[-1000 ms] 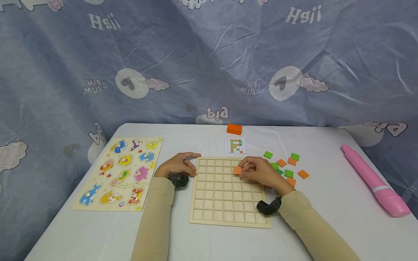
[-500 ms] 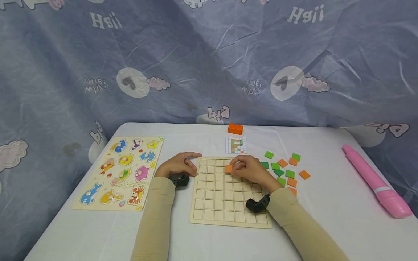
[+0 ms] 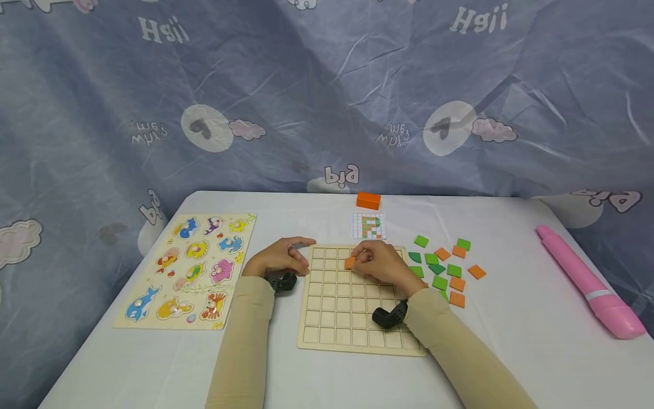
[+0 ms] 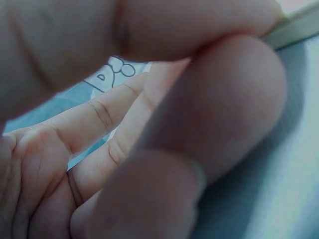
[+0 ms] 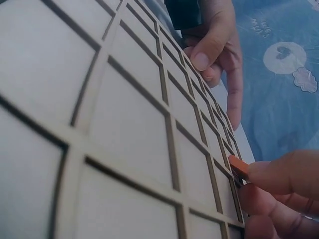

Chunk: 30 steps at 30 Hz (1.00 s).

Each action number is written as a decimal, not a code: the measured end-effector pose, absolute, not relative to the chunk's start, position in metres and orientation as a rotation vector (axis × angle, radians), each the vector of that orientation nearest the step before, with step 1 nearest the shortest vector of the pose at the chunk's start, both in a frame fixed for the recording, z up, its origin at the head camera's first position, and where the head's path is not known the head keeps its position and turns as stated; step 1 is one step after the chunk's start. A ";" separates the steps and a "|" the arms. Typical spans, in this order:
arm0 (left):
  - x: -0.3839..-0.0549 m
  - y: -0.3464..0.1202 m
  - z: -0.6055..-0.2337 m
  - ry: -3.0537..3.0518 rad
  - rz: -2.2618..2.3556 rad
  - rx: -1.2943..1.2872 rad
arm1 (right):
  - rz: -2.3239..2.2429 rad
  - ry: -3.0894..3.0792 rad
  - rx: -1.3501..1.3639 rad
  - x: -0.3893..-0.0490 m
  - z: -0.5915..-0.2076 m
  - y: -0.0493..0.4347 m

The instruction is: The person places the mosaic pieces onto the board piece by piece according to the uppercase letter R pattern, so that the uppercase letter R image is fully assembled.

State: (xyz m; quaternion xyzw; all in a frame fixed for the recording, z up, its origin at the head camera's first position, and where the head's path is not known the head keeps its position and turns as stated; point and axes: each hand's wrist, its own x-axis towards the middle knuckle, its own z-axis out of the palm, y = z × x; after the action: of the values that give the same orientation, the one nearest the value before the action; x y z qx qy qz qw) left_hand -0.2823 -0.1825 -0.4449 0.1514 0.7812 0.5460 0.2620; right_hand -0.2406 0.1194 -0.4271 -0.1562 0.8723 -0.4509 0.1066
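A wooden grid board (image 3: 327, 318) lies on the table between the two hands. My right hand (image 3: 380, 261) pinches an orange square tile (image 3: 349, 263) between thumb and fingers over the second row from the far edge. In the right wrist view the orange tile (image 5: 238, 166) is tilted, its edge right at the grid ridges. My left hand (image 3: 278, 258) rests at the board's left edge, fingertips at the rim and index finger stretched along the far corner. The left wrist view is filled by that hand's fingers (image 4: 214, 104), with a bit of the board's edge (image 4: 294, 27) at the top right.
Several green and orange tiles (image 3: 453, 271) lie loose to the right of the board. Behind it are a small pattern card (image 3: 370, 226) and an orange block (image 3: 368, 200). An animal puzzle board (image 3: 186, 272) lies left, a pink pen-shaped object (image 3: 587, 281) right.
My right hand has moved left across the board with the orange tile, uncovering more loose tiles on the right. The left hand stays in place.
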 end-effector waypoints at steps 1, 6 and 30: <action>-0.282 -0.182 -0.445 2.114 1.477 0.412 | -1.325 2.570 -0.459 -0.241 -0.427 0.119; -0.283 -0.181 -0.445 2.111 1.474 0.420 | -1.310 2.560 -0.468 -0.242 -0.427 0.117; -0.280 -0.181 -0.442 2.101 1.495 0.407 | -1.178 2.605 -0.564 -0.248 -0.428 0.113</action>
State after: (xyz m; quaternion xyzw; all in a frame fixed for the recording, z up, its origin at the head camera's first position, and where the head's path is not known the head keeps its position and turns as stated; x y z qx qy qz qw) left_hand -0.2798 -0.1810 -0.4423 0.1504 0.7766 0.5526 0.2624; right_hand -0.2481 0.1132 -0.4281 -0.1923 0.8881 -0.4017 0.1135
